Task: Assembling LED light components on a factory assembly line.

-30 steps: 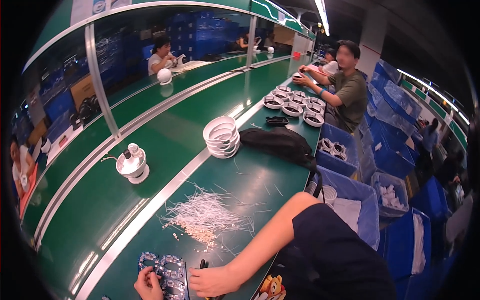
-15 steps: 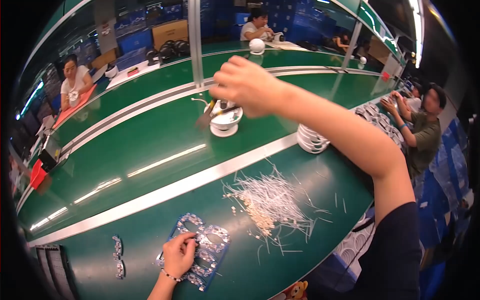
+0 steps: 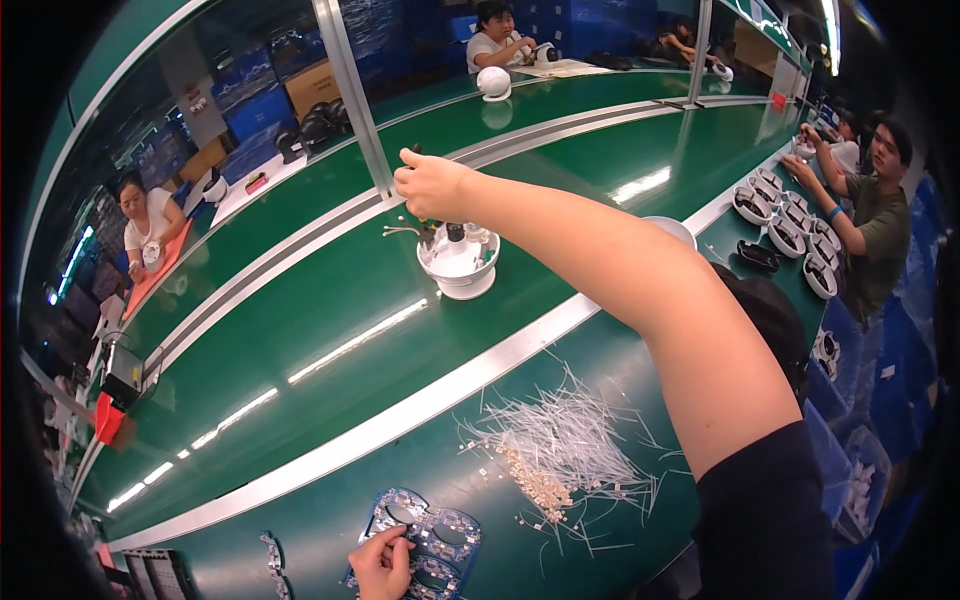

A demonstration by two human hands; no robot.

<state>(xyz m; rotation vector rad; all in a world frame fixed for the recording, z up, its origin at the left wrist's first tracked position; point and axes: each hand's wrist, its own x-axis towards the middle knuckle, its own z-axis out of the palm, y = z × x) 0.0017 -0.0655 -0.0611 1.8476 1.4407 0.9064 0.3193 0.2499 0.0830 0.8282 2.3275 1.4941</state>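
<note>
My right arm stretches across the bench to a round white housing (image 3: pixel 462 268) on the green belt, with a dark part and loose wires in its open top. Above its left rim, my right hand (image 3: pixel 432 187) is closed round pliers with yellow-and-black handles (image 3: pixel 424 232), mostly hidden by the hand and housing. At the lower edge, my left hand (image 3: pixel 383 565) lies over a blue circuit board panel (image 3: pixel 455 540) with large oval holes. Its fingers are curled and pressed together; anything between them is too small to make out.
A heap of thin white strips (image 3: pixel 590 435) with small cream blocks lies right of the panel. Left of it are a narrow circuit board piece (image 3: pixel 272 560) and a black tray (image 3: pixel 160 575). A metal rail (image 3: pixel 390 445) borders the belt. Co-workers sit across and at right, near white housings (image 3: pixel 790 235).
The view has shifted, bringing the bench lower. My right hand and the pliers have come down to the housing's left rim. My left hand stays on the panel.
</note>
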